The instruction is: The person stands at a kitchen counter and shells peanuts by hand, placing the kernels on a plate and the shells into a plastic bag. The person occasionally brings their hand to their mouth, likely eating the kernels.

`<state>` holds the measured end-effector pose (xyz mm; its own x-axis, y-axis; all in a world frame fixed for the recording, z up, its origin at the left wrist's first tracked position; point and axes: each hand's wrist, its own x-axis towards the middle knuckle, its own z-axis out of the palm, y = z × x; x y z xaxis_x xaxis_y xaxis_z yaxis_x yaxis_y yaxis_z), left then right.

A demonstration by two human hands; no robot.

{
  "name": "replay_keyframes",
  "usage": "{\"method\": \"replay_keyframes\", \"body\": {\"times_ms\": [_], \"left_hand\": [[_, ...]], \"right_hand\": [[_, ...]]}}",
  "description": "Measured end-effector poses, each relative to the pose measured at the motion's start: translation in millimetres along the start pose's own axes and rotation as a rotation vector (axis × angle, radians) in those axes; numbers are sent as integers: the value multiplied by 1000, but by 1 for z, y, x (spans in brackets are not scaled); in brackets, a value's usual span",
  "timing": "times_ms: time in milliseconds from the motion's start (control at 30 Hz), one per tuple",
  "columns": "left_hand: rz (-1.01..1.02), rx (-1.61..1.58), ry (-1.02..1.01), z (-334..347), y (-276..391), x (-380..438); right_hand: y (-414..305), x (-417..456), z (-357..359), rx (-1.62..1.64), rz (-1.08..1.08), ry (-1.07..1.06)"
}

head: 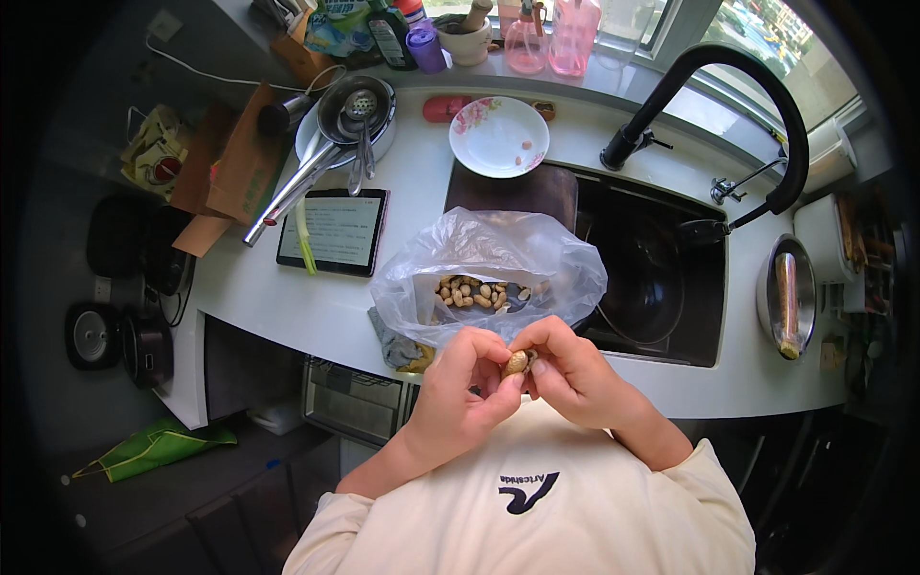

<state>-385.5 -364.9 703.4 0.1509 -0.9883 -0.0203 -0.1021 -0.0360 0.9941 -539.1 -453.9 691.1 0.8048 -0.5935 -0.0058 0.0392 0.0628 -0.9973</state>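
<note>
Between the fingertips of both hands is a peanut in its shell, held close to my chest. My left hand grips it from the left, and my right hand pinches its other end, where the shell looks cracked. Just beyond my hands a clear plastic bag gapes open, with several unshelled peanuts inside. Behind the bag, a white plate with pink flowers carries a few shelled peanut kernels.
To the right lies a black sink under a tall black faucet. A tablet with a scallion across it is on the left, below a bowl with strainers. A steel bowl stands far right; a grey cloth sits by the bag.
</note>
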Motion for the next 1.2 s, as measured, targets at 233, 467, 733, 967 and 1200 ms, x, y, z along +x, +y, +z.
{"method": "replay_keyframes", "body": {"times_ms": [233, 467, 733, 967, 1200], "left_hand": [[-178, -557, -60, -1, -1, 3], [-230, -759, -25, -9, -7, 7], [-97, -639, -12, -4, -8, 7], [83, -312, -31, -2, -10, 3], [-35, -505, -38, 0, -10, 1]], "right_hand": [[5, 2, 5, -58, -22, 87], [-1, 4, 12, 9, -158, 292], [-16, 2, 7, -474, -427, 336], [-5, 5, 5, -312, -373, 297], [-1, 3, 7, 53, -197, 215]]}}
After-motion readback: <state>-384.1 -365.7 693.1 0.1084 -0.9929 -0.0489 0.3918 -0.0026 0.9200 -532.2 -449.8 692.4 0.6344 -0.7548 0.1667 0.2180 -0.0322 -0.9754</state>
